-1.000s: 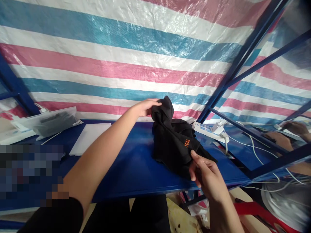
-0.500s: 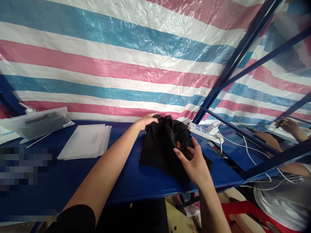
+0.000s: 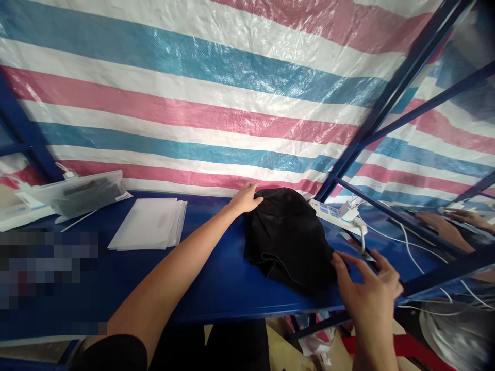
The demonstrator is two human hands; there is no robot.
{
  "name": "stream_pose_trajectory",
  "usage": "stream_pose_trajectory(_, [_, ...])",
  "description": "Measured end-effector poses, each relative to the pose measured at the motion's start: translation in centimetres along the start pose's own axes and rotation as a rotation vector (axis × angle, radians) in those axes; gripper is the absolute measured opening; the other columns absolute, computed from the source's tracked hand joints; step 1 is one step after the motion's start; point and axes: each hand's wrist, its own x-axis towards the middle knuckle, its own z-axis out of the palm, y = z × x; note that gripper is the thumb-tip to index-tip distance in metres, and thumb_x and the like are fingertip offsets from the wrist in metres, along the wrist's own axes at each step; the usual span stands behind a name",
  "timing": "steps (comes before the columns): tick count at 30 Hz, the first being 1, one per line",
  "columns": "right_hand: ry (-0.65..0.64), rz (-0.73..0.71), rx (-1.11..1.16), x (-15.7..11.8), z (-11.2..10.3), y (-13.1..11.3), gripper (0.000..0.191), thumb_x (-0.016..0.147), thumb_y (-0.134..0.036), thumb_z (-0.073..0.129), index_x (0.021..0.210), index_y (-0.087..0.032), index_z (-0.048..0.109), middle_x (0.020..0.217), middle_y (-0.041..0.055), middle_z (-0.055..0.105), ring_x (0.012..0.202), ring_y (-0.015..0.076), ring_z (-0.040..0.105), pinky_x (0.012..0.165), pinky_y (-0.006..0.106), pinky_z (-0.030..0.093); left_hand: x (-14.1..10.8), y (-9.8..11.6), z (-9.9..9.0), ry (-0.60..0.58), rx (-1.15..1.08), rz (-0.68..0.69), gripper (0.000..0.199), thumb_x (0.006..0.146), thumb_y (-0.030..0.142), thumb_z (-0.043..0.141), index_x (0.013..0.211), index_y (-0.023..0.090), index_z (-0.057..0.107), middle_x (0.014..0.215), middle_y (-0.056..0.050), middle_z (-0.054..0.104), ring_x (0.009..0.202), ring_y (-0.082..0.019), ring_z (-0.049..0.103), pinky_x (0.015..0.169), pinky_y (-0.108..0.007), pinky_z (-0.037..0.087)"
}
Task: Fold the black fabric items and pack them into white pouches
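Observation:
A black cloth garment [image 3: 290, 232] lies loosely spread and rumpled on the blue tabletop [image 3: 216, 268], an open hem showing along its front edge. I cannot tell which kind of garment it is. At its far left corner my left hand [image 3: 248, 198] grips the cloth between thumb and fingers. My right hand [image 3: 369, 286] is at the garment's right edge, thumb and forefinger pinching the fabric while the other fingers stay lifted away.
White plastic sleeves [image 3: 145, 224] lie stacked on the left, near a filled translucent bag [image 3: 88, 193]. A power strip [image 3: 334, 215] with plugs and white cables sits behind the garment. Blue frame bars [image 3: 358, 139] rise at right; beyond them another person's hands [image 3: 444, 226] show.
My right hand has moved right, drawing the garment's edge outward. The cloth is spread flatter, and its orange lettering no longer shows. My left hand keeps its corner. The view has shifted slightly.

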Motion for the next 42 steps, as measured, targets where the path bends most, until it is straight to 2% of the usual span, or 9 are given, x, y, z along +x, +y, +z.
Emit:
stream_pose_trajectory(3, [-0.038, -0.125, 0.099, 3.6, -0.5, -4.6, 0.046, 0.100, -0.065, 0.064, 0.111, -0.024, 0.083, 0.138, 0.0204, 0.069, 0.135, 0.0434, 0.063, 0.119, 0.068, 0.043, -1.8, -0.3, -2.6, -0.040, 0.086, 0.013, 0.072, 0.104, 0.044, 0.065, 0.167, 0.014, 0.046, 0.179, -0.025, 0.034, 0.170, -0.043, 0.024, 0.134, -0.057, 0.029])
stream_pose_trajectory(8, [-0.518, -0.368, 0.416, 10.7, 1.9, -15.0, 0.040, 0.097, -0.058, 0.075, 0.121, -0.028, 0.082, 0.121, 0.0125, 0.080, 0.112, 0.0348, 0.074, 0.105, 0.052, 0.056, -7.8, -2.6, -8.3, 0.039, 0.256, -0.043, 0.060, 0.103, 0.050, 0.063, 0.155, 0.020, 0.061, 0.166, -0.022, 0.055, 0.158, -0.046, 0.046, 0.129, -0.058, 0.035])
stream_pose_trajectory(12, [-1.007, -0.518, 0.719, 12.7, 9.3, -21.8, 0.038, 0.083, -0.046, 0.093, 0.115, -0.027, 0.086, 0.108, 0.0074, 0.084, 0.094, 0.0305, 0.077, 0.089, 0.043, 0.059, -13.1, -5.5, -11.9, -0.002, 0.565, -0.221, 0.057, 0.107, 0.053, 0.047, 0.144, 0.014, 0.067, 0.150, -0.028, 0.065, 0.141, -0.050, 0.058, 0.115, -0.064, 0.045])
stream_pose_trajectory(15, [-1.275, -0.531, 0.809, 10.3, 16.3, -24.7, 0.025, 0.088, -0.042, 0.088, 0.106, -0.024, 0.086, 0.095, 0.0045, 0.083, 0.081, 0.0254, 0.076, 0.078, 0.038, 0.058, -15.9, -6.8, -12.7, 0.014, 0.759, -0.389, 0.064, 0.107, 0.053, 0.048, 0.149, 0.008, 0.062, 0.150, -0.034, 0.061, 0.141, -0.053, 0.056, 0.110, -0.066, 0.047])
stream_pose_trajectory(18, [-1.050, -0.413, 0.800, 5.9, 20.9, -25.9, 0.015, 0.100, -0.033, 0.073, 0.106, -0.023, 0.082, 0.096, 0.0046, 0.082, 0.084, 0.0224, 0.074, 0.079, 0.034, 0.056, -17.3, -7.2, -12.5, 0.025, 0.849, -0.454, 0.060, 0.106, 0.051, 0.048, 0.146, 0.009, 0.064, 0.142, -0.034, 0.064, 0.133, -0.053, 0.059, 0.105, -0.065, 0.049])
stream_pose_trajectory(22, [-0.859, -0.543, 0.524, 2.2, 21.4, -26.2, 0.018, 0.103, -0.026, 0.066, 0.116, -0.023, 0.078, 0.113, 0.0073, 0.079, 0.092, 0.0222, 0.072, 0.080, 0.033, 0.050, -17.8, -7.4, -12.2, 0.090, 0.890, -0.430, 0.050, 0.104, 0.046, 0.052, 0.138, 0.014, 0.069, 0.134, -0.030, 0.068, 0.129, -0.049, 0.060, 0.105, -0.062, 0.049])
stream_pose_trajectory(28, [-0.906, -0.607, 0.462, 2.3, 20.9, -25.4, 0.016, 0.104, -0.027, 0.068, 0.115, -0.022, 0.077, 0.113, 0.0062, 0.074, 0.090, 0.0193, 0.070, 0.079, 0.031, 0.048, -17.3, -9.2, -12.9, 0.123, 0.800, -0.428, 0.037, 0.102, 0.036, 0.056, 0.121, 0.013, 0.077, 0.123, -0.025, 0.073, 0.123, -0.041, 0.066, 0.108, -0.052, 0.053])
stream_pose_trajectory(35, [-0.926, -0.616, 0.534, 2.4, 21.8, -25.0, 0.010, 0.103, -0.026, 0.071, 0.110, -0.023, 0.077, 0.109, 0.0046, 0.073, 0.088, 0.0174, 0.070, 0.083, 0.030, 0.051, -16.1, -9.8, -12.9, 0.202, 0.612, -0.397, 0.032, 0.097, 0.027, 0.065, 0.121, 0.012, 0.080, 0.140, -0.020, 0.070, 0.126, -0.032, 0.069, 0.114, -0.039, 0.053])
stream_pose_trajectory(42, [-0.921, -0.632, 0.528, 2.4, 21.7, -25.0, 0.008, 0.103, -0.027, 0.072, 0.108, -0.024, 0.078, 0.109, 0.0040, 0.074, 0.085, 0.0174, 0.070, 0.078, 0.030, 0.049, -17.0, -9.8, -15.9, 0.467, 0.807, -0.447, 0.054, 0.103, 0.047, 0.055, 0.137, 0.010, 0.075, 0.165, -0.025, 0.050, 0.154, -0.051, 0.041, 0.122, -0.067, 0.039])
